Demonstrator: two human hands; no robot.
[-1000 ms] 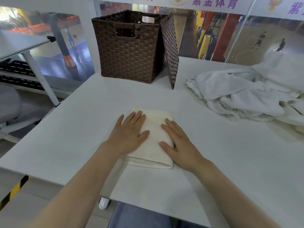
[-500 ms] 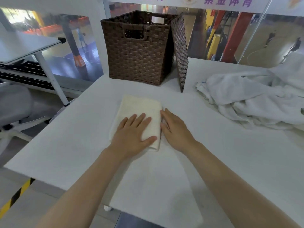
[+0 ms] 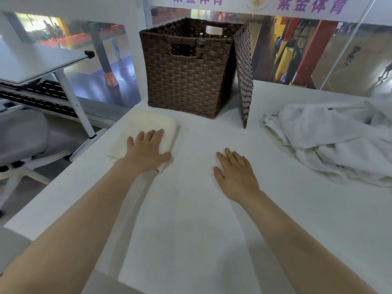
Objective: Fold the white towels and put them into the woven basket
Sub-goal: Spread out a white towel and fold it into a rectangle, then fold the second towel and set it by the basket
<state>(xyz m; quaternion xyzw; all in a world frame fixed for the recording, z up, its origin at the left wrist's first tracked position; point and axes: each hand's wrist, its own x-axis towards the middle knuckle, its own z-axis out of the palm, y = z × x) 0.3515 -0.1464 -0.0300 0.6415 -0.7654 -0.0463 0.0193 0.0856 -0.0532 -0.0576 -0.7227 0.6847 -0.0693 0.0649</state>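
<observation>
White surface (image 3: 191, 209): left hand (image 3: 146, 153) flat on folded cream towel (image 3: 148, 128) near left edge, right hand (image 3: 235, 172) spread; next, into brown woven basket (image 3: 186, 77).

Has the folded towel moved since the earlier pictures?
Yes. The folded towel slid away and leftward toward the woven basket, pushed by the left hand.

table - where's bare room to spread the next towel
The widest bare patch of the table lies between the folded towel under the left hand and the towel pile; the right hand rests there. It is crowded along the right edge and near the basket and lid.
</observation>
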